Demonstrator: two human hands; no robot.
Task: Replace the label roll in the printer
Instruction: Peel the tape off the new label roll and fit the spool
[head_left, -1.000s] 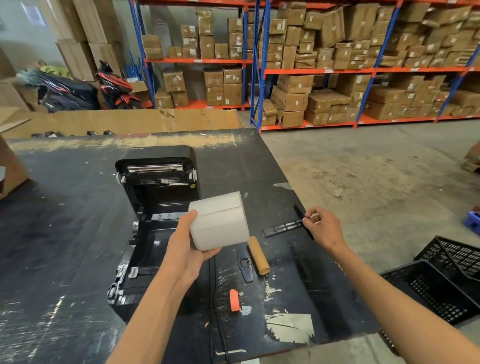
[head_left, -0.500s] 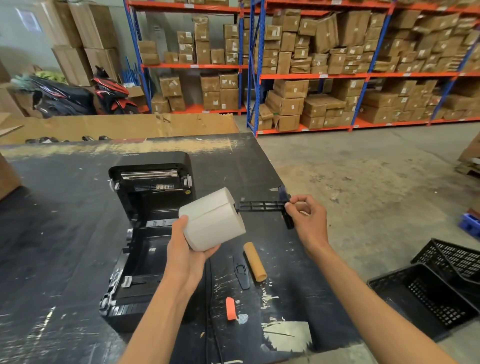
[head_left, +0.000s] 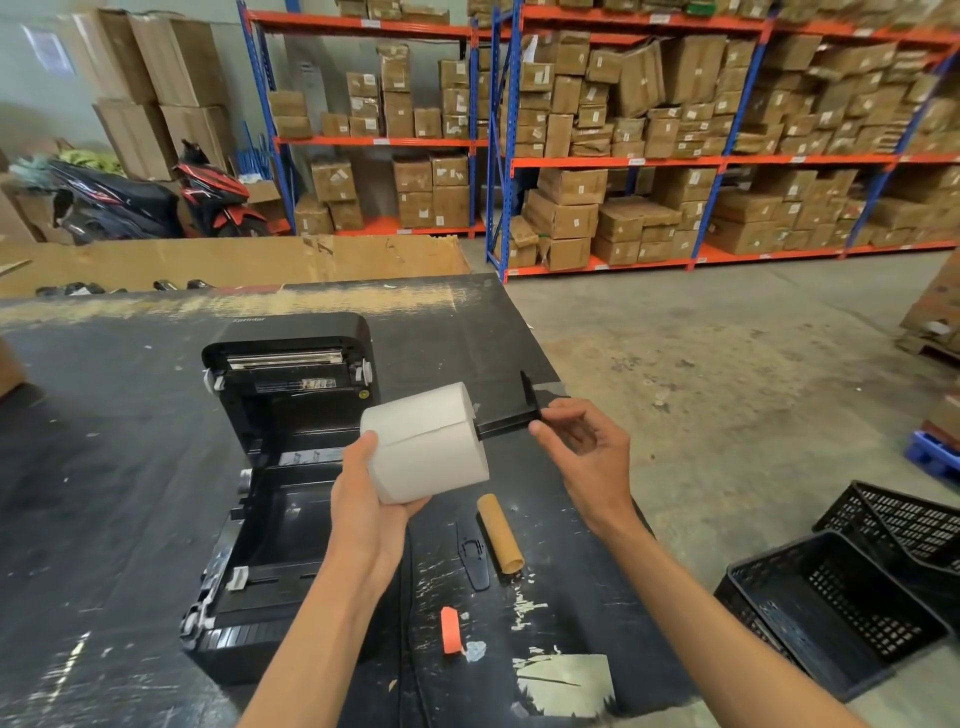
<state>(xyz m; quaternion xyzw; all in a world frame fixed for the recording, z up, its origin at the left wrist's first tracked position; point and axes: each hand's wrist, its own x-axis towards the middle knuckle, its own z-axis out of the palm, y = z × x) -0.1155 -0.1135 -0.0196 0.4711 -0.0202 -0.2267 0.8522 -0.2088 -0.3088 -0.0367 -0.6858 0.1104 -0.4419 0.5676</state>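
Observation:
My left hand (head_left: 366, 499) grips a white label roll (head_left: 428, 441) above the black printer (head_left: 280, 493), whose lid stands open and whose roll bay is empty. A black spindle (head_left: 511, 418) runs into the roll's right end, with most of its length hidden inside the core. My right hand (head_left: 582, 447) pinches the spindle by its flanged outer end. An empty brown cardboard core (head_left: 500, 532) lies on the black table (head_left: 104, 441) right of the printer, beside a small black plastic spindle piece (head_left: 474, 556).
An orange marker (head_left: 450, 629) and a torn paper patch (head_left: 566, 680) lie near the table's front edge. Black plastic crates (head_left: 852, 597) stand on the floor to the right. Racks of cardboard boxes (head_left: 623, 156) fill the back; scooters (head_left: 156, 202) are parked at far left.
My right hand lifted the spindle off the table, brought it to the roll and pushed it further into the core. The roll stayed in my left hand.

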